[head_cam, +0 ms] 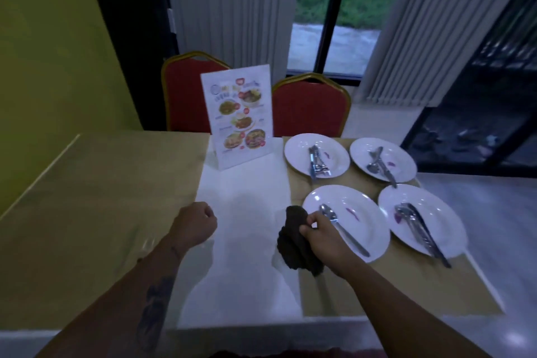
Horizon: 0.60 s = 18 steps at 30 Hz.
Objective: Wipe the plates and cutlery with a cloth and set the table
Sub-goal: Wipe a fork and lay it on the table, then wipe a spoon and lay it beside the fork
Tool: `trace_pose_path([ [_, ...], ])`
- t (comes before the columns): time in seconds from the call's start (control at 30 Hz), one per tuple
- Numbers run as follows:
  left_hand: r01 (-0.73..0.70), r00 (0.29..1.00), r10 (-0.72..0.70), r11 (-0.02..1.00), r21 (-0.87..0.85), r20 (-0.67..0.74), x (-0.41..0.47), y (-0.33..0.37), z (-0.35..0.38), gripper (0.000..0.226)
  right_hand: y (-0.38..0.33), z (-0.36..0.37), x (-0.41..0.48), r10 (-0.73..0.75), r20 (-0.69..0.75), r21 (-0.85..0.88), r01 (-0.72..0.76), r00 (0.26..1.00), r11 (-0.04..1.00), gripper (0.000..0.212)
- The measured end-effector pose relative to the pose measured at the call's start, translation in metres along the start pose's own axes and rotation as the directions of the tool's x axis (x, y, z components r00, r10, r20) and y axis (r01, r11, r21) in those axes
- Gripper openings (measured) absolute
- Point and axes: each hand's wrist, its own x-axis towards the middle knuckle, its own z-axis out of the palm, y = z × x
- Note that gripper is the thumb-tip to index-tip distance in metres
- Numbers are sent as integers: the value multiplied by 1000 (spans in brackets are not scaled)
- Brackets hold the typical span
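Dark brown cloth (295, 244), bunched up, with the right hand (322, 238) gripping it, fingers curled tight round the wad. It's on the near side of the menu card (238, 116) and a little to its right, at the rim of the first plate (369, 212), where a spoon (343, 229) lies. The left hand (193, 224) rests on the tabletop (101, 197) straight in front of the card, fingers curled into a fist with nothing in it. Just right of the card sits a second plate (334, 148), a third plate (401, 154) further right, and a fourth plate (444, 212) nearer me. All three carry cutlery (315, 161). Behind the card stand two red chairs (311, 107).
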Motion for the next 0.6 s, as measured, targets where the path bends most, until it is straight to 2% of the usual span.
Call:
trace_pose_path([
  [0.2,-137,970,137,990,-15,200,-10,114,69,12,38,-77,19,117,-89,153,-103,989,983,13],
  [0.3,-170,952,186,982,-83,243,-22,173,112,20,59,-116,30,162,-96,208,-139,982,968,17],
  [0.4,-112,951,151,982,-152,270,-32,210,147,25,72,-141,37,166,-92,244,-140,982,960,14],
  [0.5,40,967,23,969,-244,253,-38,240,181,38,85,-170,43,153,-96,237,-127,984,963,9],
  [0.6,75,981,-29,970,-233,191,-51,259,203,21,96,-193,47,143,-83,216,-123,986,969,14],
])
